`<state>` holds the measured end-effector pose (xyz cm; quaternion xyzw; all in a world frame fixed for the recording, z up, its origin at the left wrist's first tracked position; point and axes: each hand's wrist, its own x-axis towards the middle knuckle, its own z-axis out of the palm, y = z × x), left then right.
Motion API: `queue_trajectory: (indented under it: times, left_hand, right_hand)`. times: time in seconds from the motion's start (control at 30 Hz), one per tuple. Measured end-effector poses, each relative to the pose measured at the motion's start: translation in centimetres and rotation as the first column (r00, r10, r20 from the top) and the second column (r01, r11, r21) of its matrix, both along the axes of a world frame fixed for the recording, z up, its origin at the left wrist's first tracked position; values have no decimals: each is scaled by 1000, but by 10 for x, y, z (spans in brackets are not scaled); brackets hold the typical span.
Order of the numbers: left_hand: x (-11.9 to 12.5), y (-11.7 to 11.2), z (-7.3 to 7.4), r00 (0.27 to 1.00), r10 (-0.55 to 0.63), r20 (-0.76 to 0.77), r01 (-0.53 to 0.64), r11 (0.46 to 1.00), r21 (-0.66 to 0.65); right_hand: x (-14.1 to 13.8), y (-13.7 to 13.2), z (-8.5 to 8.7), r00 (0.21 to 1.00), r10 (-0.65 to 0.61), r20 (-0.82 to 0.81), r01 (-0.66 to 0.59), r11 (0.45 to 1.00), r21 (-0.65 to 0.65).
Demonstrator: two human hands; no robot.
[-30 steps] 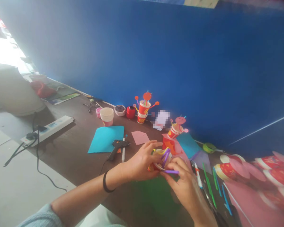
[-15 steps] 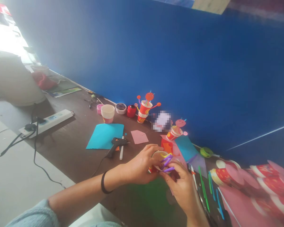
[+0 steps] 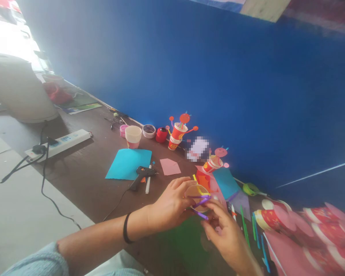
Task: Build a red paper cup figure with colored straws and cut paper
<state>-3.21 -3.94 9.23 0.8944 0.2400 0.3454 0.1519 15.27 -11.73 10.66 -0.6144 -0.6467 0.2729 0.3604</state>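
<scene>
A paper cup [image 3: 196,191] is held in my left hand [image 3: 172,205], its open mouth tilted up toward me. Purple straws [image 3: 200,215] and a yellow straw [image 3: 199,184] lie across and beside its rim. My right hand [image 3: 225,230] is at the cup's right side, fingers bent around the end of a purple straw; the exact contact is partly hidden. Left of the hands, a black glue gun [image 3: 142,176] rests over a blue paper sheet [image 3: 126,163] and beside a white stick [image 3: 148,182].
Decorated red cups [image 3: 178,132] stand along the blue wall [image 3: 172,69], with another decorated cup [image 3: 212,164] farther right. Green straws [image 3: 243,222] and red cups [image 3: 327,214] lie at right. A power strip [image 3: 66,143] with black cords sits at left.
The purple and yellow straws have shifted and spread across the cup's mouth. My right hand has moved slightly down and right, with its thumb lower. The view has shifted a little.
</scene>
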Motion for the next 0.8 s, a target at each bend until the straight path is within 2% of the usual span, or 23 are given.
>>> queue_trajectory:
  times: [0.1,0.2,0.3,0.4,0.63,0.8]
  left_hand:
    - [2,-2,1,998,52,-38,-51,998,37]
    - [6,-4,1,994,67,-82,-61,995,78]
    - [11,-6,1,992,76,-99,-66,993,98]
    - [13,-7,-2,990,103,-101,-96,992,77]
    - [14,-8,-15,985,147,-88,-143,989,47]
    - [12,-5,-15,987,140,-78,-135,989,60]
  right_hand:
    - [13,-1,10,989,-144,-40,141,989,-53]
    - [10,5,16,965,-258,49,258,966,-13]
    - [-1,10,14,939,-288,189,277,957,86]
    - [-8,11,8,913,-321,252,290,945,151]
    - [-10,13,5,913,-338,228,332,941,63]
    - [-10,13,10,871,-351,342,357,933,48]
